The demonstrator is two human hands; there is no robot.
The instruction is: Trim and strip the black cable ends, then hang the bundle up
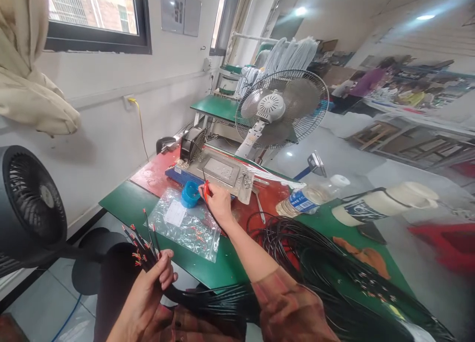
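Note:
My left hand (159,272) is closed around a bundle of black cables (148,255) at the lower left. Their upper ends are stripped, showing short red and yellowish wires. My right hand (219,203) is closed near the front of a metal-topped heating unit (222,171) with a blue base. A black cable (212,214) runs down from its fingers. A red piece (206,190) with a thin dark tip also shows at the fingertips; its kind I cannot make out. A round blue container (190,194) stands just left of that hand.
A clear plastic bag (174,228) lies on the green table (128,198). Coiled black cables (315,253) cover its right part, near a plastic bottle (304,199) and a white jug (382,206). A small fan (191,145) sits behind the unit; a large fan (270,107) stands beyond.

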